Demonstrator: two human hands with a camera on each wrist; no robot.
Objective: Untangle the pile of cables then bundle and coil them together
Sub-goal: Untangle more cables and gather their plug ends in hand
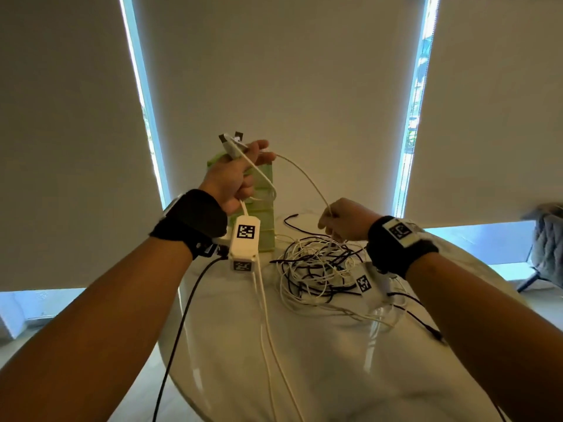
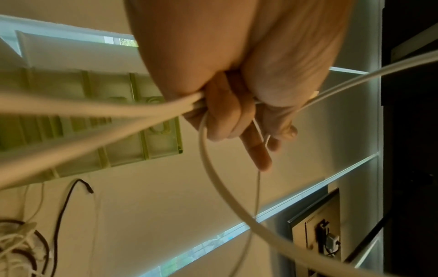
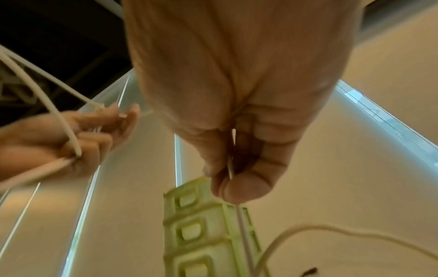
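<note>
A tangled pile of white and black cables (image 1: 316,269) lies on the white round table (image 1: 335,376). My left hand (image 1: 234,175) is raised above the table's far left and grips several white cable strands (image 2: 166,110), with a USB plug (image 1: 230,143) sticking up past the fingers. A thin white cable (image 1: 304,175) arcs from that hand down to my right hand (image 1: 338,220), which pinches it (image 3: 231,168) just above the pile. Two white strands (image 1: 268,330) hang from the left hand toward the near table edge.
A pale green ribbed plastic rack (image 1: 262,208) stands upright behind the left hand. A black cable end (image 1: 292,219) lies beside it. Another black cable (image 1: 420,321) trails off right of the pile. Closed blinds fill the background, and a grey chair (image 1: 548,242) stands at far right.
</note>
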